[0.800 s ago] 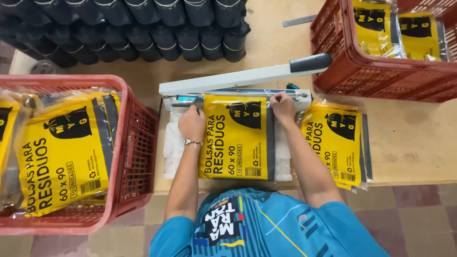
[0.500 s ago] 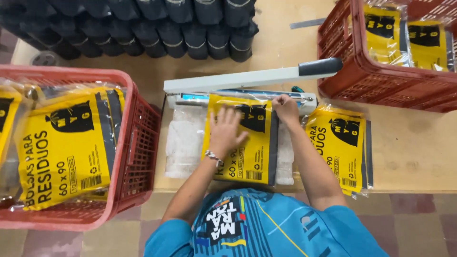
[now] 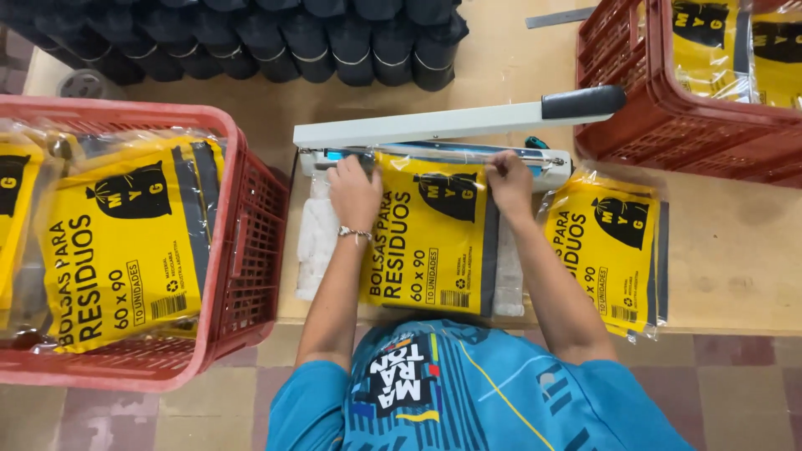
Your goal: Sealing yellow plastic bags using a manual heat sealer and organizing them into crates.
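Note:
A yellow packet of bin bags in clear plastic (image 3: pixel 430 238) lies flat on a white cloth on the table, its top edge at the jaw of a white impulse sealer (image 3: pixel 434 154). The sealer's arm with a black handle (image 3: pixel 582 102) is raised. My left hand (image 3: pixel 354 190) pinches the packet's top left corner at the sealer. Over at the top right corner, my right hand (image 3: pixel 510 179) grips the packet's edge. A bracelet sits on my left wrist.
A red crate (image 3: pixel 251 242) at the left holds finished yellow packets. Another red crate (image 3: pixel 668 108) at the upper right holds more. One packet (image 3: pixel 610 246) lies on the table at the right. Black rolls (image 3: pixel 276 42) are stacked at the back.
My left hand moved from flat on the packet's middle back up to its top left corner at the sealer. The right hand stayed at the top right corner.

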